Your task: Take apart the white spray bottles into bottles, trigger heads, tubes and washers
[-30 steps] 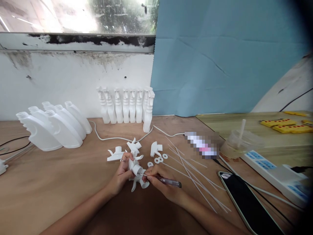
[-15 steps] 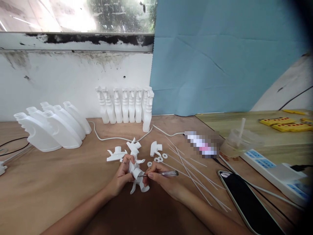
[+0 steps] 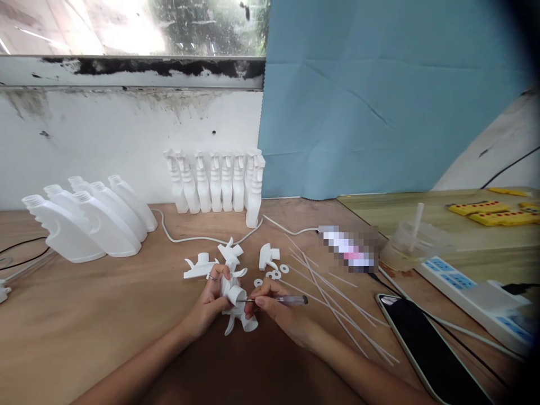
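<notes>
My left hand (image 3: 211,298) is closed around a white trigger spray head (image 3: 235,295), whose round collar faces right. In my right hand (image 3: 272,304) is a screwdriver (image 3: 293,300) with a clear handle; its thin shaft reaches to the collar's opening. Whether the tip touches anything inside is hidden. Just below the held part, another spray head (image 3: 248,322) lies on the table. More loose spray heads (image 3: 201,265) are behind my left hand, and one (image 3: 268,256) rests beyond my right hand. Several small white washers (image 3: 284,269) lie near it.
Thin white tubes (image 3: 324,292) lie right of my hands, beside a phone (image 3: 426,343) and a power strip (image 3: 459,287). Open white bottles (image 3: 84,225) stand at left, finished-looking spray bottles (image 3: 215,185) along the wall. A clear cup (image 3: 415,244) sits at right.
The held spray head has tilted slightly, its collar turning more to the right and a little upward. The screwdriver stays almost in place at the opening.
</notes>
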The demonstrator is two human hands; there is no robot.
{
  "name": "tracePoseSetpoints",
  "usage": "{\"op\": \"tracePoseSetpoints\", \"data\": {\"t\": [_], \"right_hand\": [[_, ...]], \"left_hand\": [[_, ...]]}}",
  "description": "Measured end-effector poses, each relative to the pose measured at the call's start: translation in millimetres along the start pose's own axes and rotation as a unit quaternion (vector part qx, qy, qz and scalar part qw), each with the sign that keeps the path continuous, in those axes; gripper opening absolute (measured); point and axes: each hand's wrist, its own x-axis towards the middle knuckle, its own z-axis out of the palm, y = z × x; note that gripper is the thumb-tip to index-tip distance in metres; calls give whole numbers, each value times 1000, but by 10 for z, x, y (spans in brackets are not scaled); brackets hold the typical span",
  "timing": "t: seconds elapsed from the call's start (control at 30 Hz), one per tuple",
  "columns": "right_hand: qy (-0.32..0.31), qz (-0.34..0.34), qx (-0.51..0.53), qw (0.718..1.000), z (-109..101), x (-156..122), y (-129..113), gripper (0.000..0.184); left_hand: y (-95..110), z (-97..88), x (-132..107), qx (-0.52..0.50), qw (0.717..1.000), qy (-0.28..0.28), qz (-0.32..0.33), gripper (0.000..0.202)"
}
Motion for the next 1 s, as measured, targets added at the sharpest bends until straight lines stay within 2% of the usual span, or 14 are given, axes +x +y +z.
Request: {"op": "tracePoseSetpoints", "data": {"t": [0.07, 0.13, 0.23, 0.3, 0.4, 0.5, 0.6, 0.7, 0.8, 0.87, 1.0], "right_hand": [[11, -35, -91, 995, 6, -24, -9, 15], [9, -45, -128, 991, 6, -35, -20, 14], [-9, -12, -57, 998, 0, -29, -29, 16], [-1, -6, -54, 999, 0, -31, -29, 17], [-1, -69, -198, 978, 3, -52, -20, 11], [-46, -203, -364, 908, -9, -60, -1, 12], [-83, -313, -449, 833, -41, -41, 18, 21], [-111, -389, -511, 758, -81, -18, 19, 25], [-129, -418, -567, 697, -103, -7, 9, 27], [-125, -415, -579, 690, -99, -2, 10, 28], [-84, -401, -542, 733, -70, 21, 37, 30]], "left_hand": [[-2, -10, 2, 9, 1000, 20, 5, 41], [-7, -13, -1, 12, 1000, 20, 8, 42], [-12, -6, 1, 16, 1000, 4, -5, 39], [-13, -2, 9, 16, 1000, 2, -7, 37], [-10, -9, 16, 19, 1000, 9, 6, 37], [5, -9, 4, 45, 999, 10, 5, 37], [30, 10, -15, 77, 997, 13, -6, 34], [48, 35, -19, 110, 993, 39, -8, 33], [49, 46, -12, 134, 989, 62, 6, 32], [46, 47, -5, 139, 988, 65, 13, 32], [31, 43, 7, 106, 993, 55, 15, 35]]}}
